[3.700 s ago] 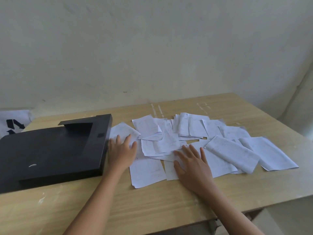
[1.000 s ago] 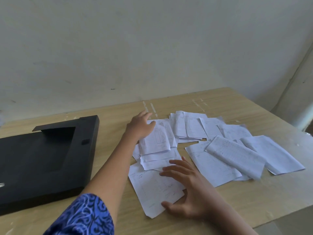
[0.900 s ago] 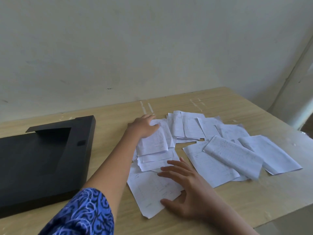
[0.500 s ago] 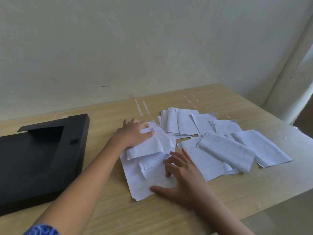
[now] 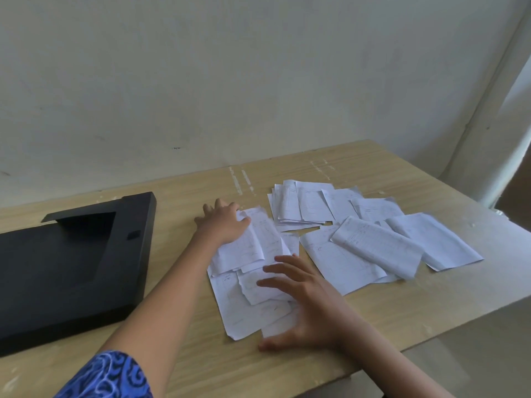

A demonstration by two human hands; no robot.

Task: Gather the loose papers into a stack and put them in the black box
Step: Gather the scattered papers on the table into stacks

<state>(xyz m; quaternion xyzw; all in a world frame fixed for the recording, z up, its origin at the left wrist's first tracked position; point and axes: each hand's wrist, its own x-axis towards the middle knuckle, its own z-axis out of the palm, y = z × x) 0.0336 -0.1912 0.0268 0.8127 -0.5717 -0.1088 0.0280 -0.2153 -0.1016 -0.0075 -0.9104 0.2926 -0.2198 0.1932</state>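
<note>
Left hand: the left hand [image 5: 222, 225] lies palm down with fingers spread on the far left corner of the near pile of papers [image 5: 253, 271], pressing it flat; nothing is gripped.
Right hand: the right hand [image 5: 304, 303] is flat and open on the near right part of the same pile, thumb at the pile's near edge, fingers pointing left and away.
Near pile: several overlapping sheets between the two hands, long axis running from near to far, leaning slightly left at the far end; edges uneven, and the lower sheets are mostly covered.
Far group: a fanned group of sheets [image 5: 310, 205] lies further back, long sides pointing away.
Right group: three larger sheets [image 5: 376, 248] lie to the right, tilted from far left to near right, the middle one curled over the others.
Black box: the black box [image 5: 66, 265] sits on the left of the tabletop [image 5: 359, 320], well apart from the papers, open and holding no paper; its left side is cut off by the frame.
Writing: print on the sheets is too faint to read.
Sleeve: a blue patterned sleeve [image 5: 109, 374] shows at the bottom edge.
</note>
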